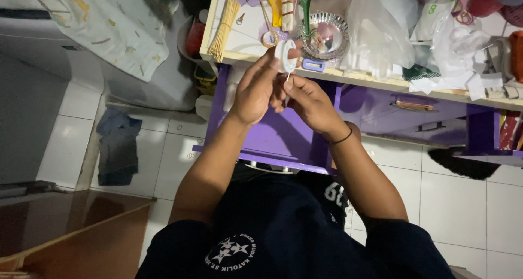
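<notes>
Left hand (255, 88) pinches upright tape roll (285, 55); right hand (310, 100) pinches tape end.

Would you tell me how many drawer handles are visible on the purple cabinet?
2: a wooden-looking handle on the upper drawer at right, and a dark handle just below it. Others may be hidden behind the arms.

Clear plastic bags (376, 34) crumpled on purple desk (283, 137).

A dark navy T-shirt (283, 230) with short sleeves and a white round emblem (229, 253) is worn; above it, a thin black band (342, 139) circles the right wrist.
</notes>
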